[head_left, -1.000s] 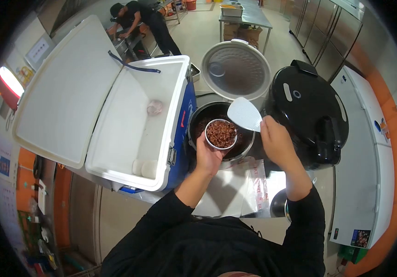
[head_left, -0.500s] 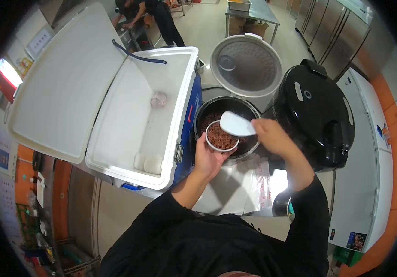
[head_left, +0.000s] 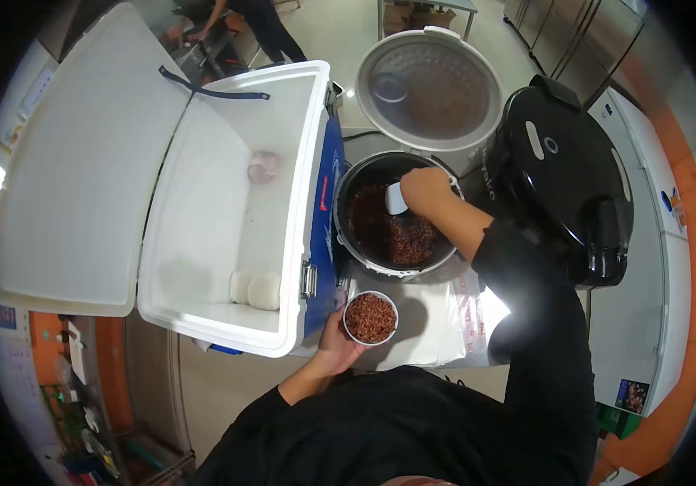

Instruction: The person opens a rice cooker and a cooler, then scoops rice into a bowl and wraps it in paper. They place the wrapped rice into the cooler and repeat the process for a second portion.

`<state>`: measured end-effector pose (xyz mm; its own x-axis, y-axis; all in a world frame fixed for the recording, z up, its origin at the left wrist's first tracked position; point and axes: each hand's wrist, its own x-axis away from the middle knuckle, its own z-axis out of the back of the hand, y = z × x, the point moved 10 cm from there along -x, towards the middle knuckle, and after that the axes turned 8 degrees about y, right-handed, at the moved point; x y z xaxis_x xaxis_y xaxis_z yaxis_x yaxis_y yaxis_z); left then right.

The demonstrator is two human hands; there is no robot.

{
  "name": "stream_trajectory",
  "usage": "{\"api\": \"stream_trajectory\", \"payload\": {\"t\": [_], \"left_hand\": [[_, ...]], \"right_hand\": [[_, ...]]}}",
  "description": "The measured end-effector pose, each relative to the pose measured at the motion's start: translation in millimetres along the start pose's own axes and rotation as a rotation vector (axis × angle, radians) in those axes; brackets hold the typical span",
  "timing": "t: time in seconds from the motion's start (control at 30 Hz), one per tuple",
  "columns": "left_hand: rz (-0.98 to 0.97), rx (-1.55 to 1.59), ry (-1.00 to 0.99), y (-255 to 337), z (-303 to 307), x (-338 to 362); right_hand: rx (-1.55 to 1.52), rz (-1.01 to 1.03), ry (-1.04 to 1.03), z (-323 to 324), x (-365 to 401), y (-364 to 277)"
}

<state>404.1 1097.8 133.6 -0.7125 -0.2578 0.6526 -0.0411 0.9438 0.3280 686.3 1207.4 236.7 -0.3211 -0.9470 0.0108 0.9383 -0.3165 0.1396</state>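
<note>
My left hand [head_left: 335,347] is wrapped round a small white bowl [head_left: 397,321], low and close to my body. Reddish-brown cooked rice [head_left: 370,317] fills the bowl to about its rim. My right hand [head_left: 427,193] grips a white rice paddle [head_left: 395,199] and reaches into the open rice cooker [head_left: 341,220]. The paddle's blade points down inside the dark pot; its lower end is hard to make out. More of the same rice [head_left: 411,241] lies in the pot, mostly on the near side.
A blue and white cool box [head_left: 289,328] stands open at left, with a few pale wrapped items [head_left: 263,290] inside. The rice cooker's raised lid [head_left: 431,91] is behind the pot. A closed black cooker [head_left: 562,186] stands right. Plastic bags [head_left: 445,324] lie in front. Another person [head_left: 271,28] works far back.
My left hand has brought the filled bowl down toward me, away from the pot. My right hand has moved the paddle from above the bowl into the cooker.
</note>
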Motion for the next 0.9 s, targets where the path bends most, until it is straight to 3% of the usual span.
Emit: {"api": "stream_trajectory", "payload": {"t": [0.17, 0.57, 0.9], "left_hand": [[-0.006, 0.001, 0.048, -2.1, 20.5, -13.4], [0.011, -0.123, 0.041, -12.4, 21.2, -27.6], [0.034, -0.154, 0.120, -11.9, 18.2, -22.1]], "right_hand": [[0.096, -0.097, -0.060, 1.9, -11.1, 9.5], [-0.265, -0.140, -0.023, -52.5, -6.1, -2.4], [-0.455, 0.135, -0.278, -76.7, -10.8, -36.8]]}}
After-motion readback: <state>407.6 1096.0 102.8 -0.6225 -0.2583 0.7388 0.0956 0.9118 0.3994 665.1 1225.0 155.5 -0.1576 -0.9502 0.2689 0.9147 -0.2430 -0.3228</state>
